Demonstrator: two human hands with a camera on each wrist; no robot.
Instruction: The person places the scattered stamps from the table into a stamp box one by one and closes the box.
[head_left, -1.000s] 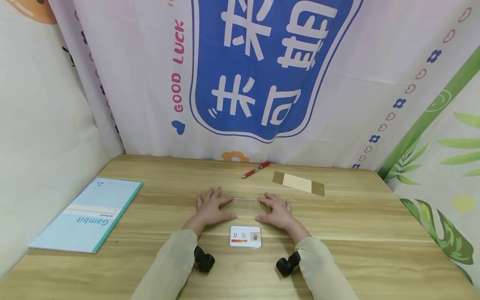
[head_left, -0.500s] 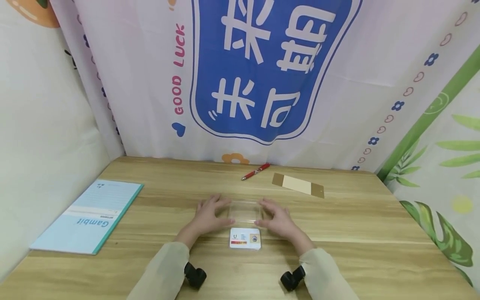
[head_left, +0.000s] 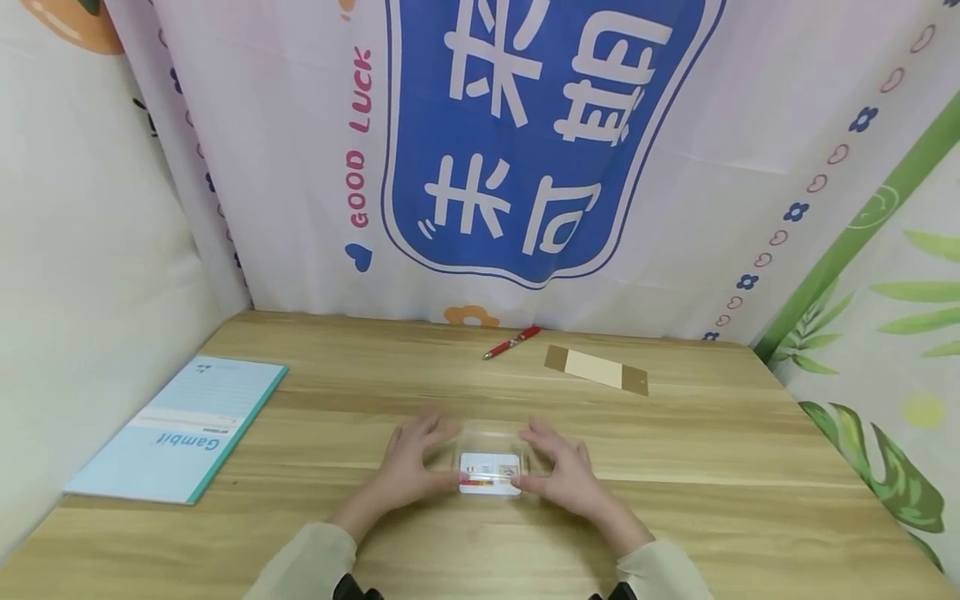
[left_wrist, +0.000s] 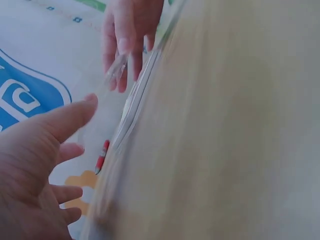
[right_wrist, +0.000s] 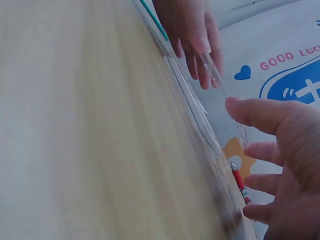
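A clear plastic cover [head_left: 491, 435] spans the gap between my hands, above a white printed card in a clear case [head_left: 480, 487] on the table. My left hand [head_left: 408, 467] pinches the cover's left end between thumb and fingertips. At its other end, my right hand [head_left: 564, 473] holds it the same way. Seen edge-on in the right wrist view, the cover [right_wrist: 230, 102] is apart from the card case [right_wrist: 189, 95] below it. In the head view the card shows through the transparent plastic, and the hands are slightly blurred.
A light blue notebook [head_left: 180, 429] lies at the left of the wooden table [head_left: 750, 517]. Behind the hands are a red pen [head_left: 512, 342] and a brown and cream strip [head_left: 596, 370]. A printed curtain [head_left: 300, 167] hangs along the back edge.
Both hands have lifted the clear cover off the table and drawn it closer to the person, over the card case. The card, pen, strip and notebook have stayed in place.
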